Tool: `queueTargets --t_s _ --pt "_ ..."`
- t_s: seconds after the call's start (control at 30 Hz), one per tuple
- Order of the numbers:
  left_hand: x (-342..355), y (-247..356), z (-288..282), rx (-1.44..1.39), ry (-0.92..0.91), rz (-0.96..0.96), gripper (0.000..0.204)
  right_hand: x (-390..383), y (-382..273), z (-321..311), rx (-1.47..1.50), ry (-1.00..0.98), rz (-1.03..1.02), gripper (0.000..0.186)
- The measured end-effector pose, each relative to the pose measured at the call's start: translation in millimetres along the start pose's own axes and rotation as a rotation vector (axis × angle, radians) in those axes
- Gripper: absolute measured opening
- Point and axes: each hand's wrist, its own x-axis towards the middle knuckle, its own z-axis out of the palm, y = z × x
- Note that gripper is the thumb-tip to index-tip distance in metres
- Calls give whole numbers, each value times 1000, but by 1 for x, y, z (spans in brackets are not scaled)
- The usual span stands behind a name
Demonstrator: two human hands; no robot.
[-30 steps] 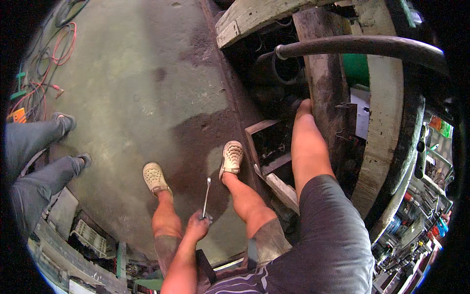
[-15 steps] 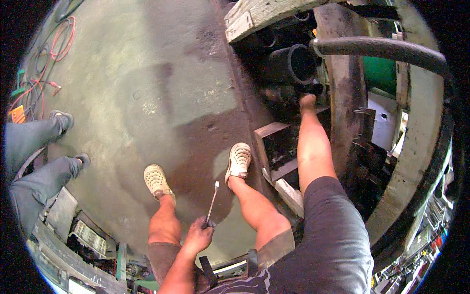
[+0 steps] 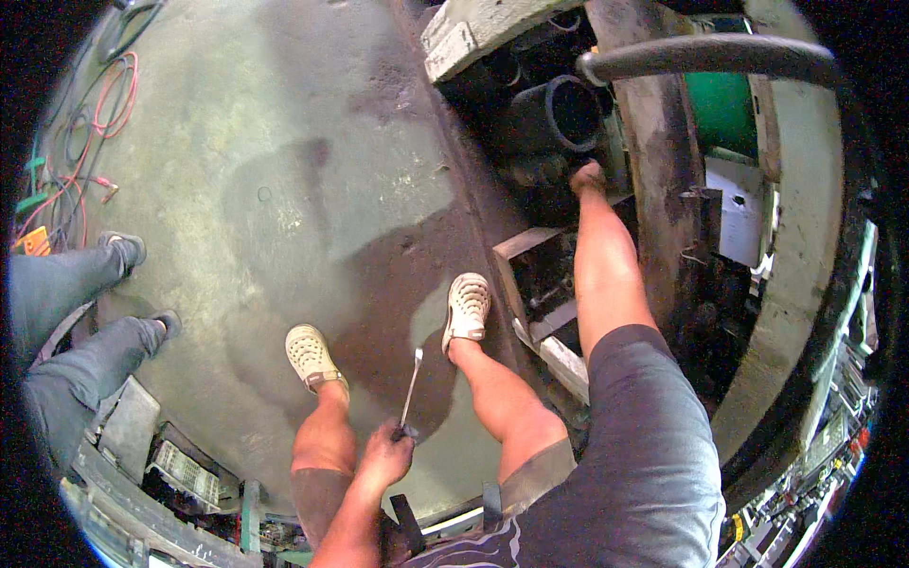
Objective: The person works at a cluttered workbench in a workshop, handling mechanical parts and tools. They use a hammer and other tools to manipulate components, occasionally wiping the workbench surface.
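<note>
My left hand (image 3: pixel 386 454) is closed around the handle end of a slim metal wrench (image 3: pixel 412 390), whose bright tip points up and away over the floor. On the right, my right arm stretches far into a dark machine frame. There my right hand (image 3: pixel 589 178) is just below the open end of a thick black pipe (image 3: pixel 574 112), against dark parts in shadow. Its fingers are hidden, so what they touch or hold does not show.
A curved black hose (image 3: pixel 710 57) crosses above a rusty upright beam (image 3: pixel 653 180). Pale wooden blocks (image 3: pixel 563 369) edge the frame. At the left, another person's legs (image 3: pixel 80 355) stand near red and black cables (image 3: pixel 114 109). My beige clogs (image 3: pixel 467 308) rest on the concrete floor (image 3: pixel 312 218).
The view has shifted slightly. My right hand has turned a little under the pipe, and its fingers are now less visible. The left hand still holds the wrench in nearly the same place.
</note>
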Motion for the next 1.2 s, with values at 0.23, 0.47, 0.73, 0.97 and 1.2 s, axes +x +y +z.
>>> queueTargets --t_s 0.23,0.47,0.73,0.97,1.2 --pt "13 -21 8 -126 -17 127 20 -212 -34 -39 609 25 94 57" --pt "-83 -16 -67 160 256 496 18 -522 -22 -114 378 -562 -446 35" --pt "-230 45 -197 788 382 614 48 -651 22 -294 388 -615 -624 38" --pt "-384 135 -160 382 795 830 45 -654 60 -462 777 -358 -549 50" --pt "-450 214 -68 -299 582 924 39 -627 43 -578 812 -525 -869 57"
